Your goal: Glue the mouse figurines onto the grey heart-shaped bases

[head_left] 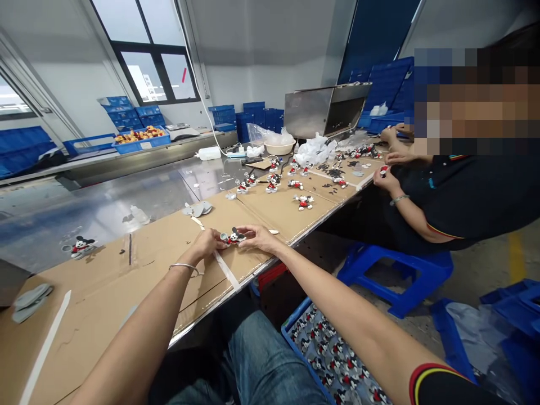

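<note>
Between my two hands, just over the cardboard-covered table, is a small Mickey Mouse figurine with black ears, a red body and a grey round piece at its left end. My left hand pinches it from the left, by the grey piece. From the right, my right hand has its fingers closed on the other side of it. A flat whitish piece lies beside my right hand. Farther off on the cardboard stand several similar figurines, and one lies nearer, a red and white figurine.
Grey flat pieces and a clear bottle lie beyond my left hand. Another figurine stands far left. Below right, a blue crate holds many figurines. A co-worker sits at the right, by a blue stool.
</note>
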Demonstrator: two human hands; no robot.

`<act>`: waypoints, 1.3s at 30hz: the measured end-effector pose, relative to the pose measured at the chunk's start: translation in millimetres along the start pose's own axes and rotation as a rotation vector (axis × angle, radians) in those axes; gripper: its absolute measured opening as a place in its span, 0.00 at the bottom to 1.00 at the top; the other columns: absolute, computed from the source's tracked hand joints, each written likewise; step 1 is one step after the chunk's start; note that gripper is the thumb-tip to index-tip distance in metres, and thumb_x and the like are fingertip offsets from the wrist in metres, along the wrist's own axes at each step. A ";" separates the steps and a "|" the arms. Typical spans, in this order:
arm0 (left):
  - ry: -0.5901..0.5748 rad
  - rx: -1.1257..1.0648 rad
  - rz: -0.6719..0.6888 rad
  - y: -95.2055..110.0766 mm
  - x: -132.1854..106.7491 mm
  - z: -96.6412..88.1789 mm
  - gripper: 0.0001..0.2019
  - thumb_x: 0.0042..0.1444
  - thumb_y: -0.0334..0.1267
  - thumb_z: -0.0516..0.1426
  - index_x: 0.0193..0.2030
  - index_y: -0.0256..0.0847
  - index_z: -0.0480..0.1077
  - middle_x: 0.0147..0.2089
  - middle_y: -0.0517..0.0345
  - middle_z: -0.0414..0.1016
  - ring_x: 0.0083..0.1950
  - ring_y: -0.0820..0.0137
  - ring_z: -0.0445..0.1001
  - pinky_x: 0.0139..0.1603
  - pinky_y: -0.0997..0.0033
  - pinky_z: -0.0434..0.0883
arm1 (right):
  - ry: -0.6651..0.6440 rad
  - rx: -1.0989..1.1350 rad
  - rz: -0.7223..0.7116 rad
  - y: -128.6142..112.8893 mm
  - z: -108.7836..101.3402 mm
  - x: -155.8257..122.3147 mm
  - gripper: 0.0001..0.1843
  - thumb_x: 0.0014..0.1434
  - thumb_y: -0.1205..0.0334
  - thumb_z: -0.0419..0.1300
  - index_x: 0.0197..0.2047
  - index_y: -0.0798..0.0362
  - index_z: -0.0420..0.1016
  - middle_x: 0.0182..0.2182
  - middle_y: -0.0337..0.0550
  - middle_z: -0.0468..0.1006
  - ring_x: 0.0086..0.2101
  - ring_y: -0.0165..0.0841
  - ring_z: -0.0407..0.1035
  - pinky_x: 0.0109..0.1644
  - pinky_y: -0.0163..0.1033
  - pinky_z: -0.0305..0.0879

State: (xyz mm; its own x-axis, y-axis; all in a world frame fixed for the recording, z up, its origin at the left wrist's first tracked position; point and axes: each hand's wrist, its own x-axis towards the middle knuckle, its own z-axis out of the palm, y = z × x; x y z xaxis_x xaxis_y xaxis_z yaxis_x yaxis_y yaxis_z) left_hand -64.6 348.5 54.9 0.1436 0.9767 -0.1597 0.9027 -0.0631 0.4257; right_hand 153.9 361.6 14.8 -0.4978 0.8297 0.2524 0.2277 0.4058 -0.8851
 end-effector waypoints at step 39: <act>-0.009 0.072 0.063 3.5 1.0 -3.7 0.11 0.60 0.43 0.60 0.37 0.35 0.73 0.38 0.57 0.76 0.40 0.65 0.76 0.43 0.60 0.75 | 0.088 -0.177 0.031 1.4 5.5 2.2 0.19 0.64 0.57 0.61 0.56 0.55 0.69 0.45 0.46 0.77 0.44 0.38 0.74 0.51 0.51 0.71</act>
State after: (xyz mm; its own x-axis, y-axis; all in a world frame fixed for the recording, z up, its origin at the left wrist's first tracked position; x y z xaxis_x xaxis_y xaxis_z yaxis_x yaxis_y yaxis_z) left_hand -62.8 350.0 59.5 0.2043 0.9685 -0.1425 0.9187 -0.1394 0.3696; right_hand 148.6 361.8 12.0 -0.4148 0.8702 0.2660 0.3890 0.4339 -0.8127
